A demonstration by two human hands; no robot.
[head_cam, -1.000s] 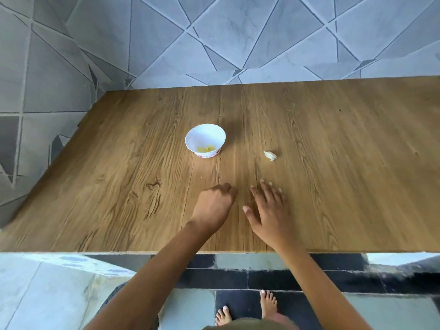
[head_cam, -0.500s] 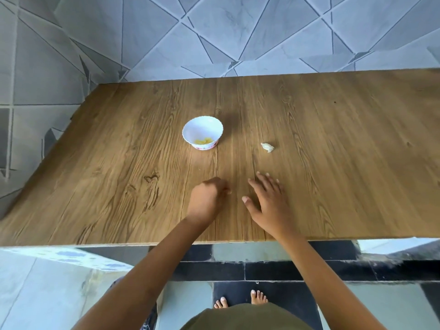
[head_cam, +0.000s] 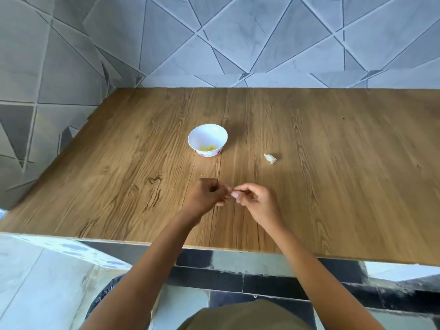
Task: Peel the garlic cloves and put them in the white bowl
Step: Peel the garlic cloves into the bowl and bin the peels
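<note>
The white bowl [head_cam: 193, 135] stands on the wooden table [head_cam: 338, 191], mid-left, with a few yellowish peeled cloves [head_cam: 208, 147] at its bottom. A pale unpeeled garlic clove [head_cam: 270, 158] lies loose to the right of the bowl. Nearer to me, my left hand [head_cam: 205, 196] and my right hand [head_cam: 256, 199] meet fingertip to fingertip just above the table. Both have curled fingers and pinch a small pale garlic piece [head_cam: 229, 189] between them. That piece is almost wholly hidden by the fingers.
A grey tiled wall [head_cam: 238, 44] runs along the far and left sides of the table. The table's front edge [head_cam: 238, 250] is close to my body, with tiled floor below it.
My right hand lay flat and open on the table and my left hand rested there curled. Both have lifted and come together, fingertips now pinching at one spot.
</note>
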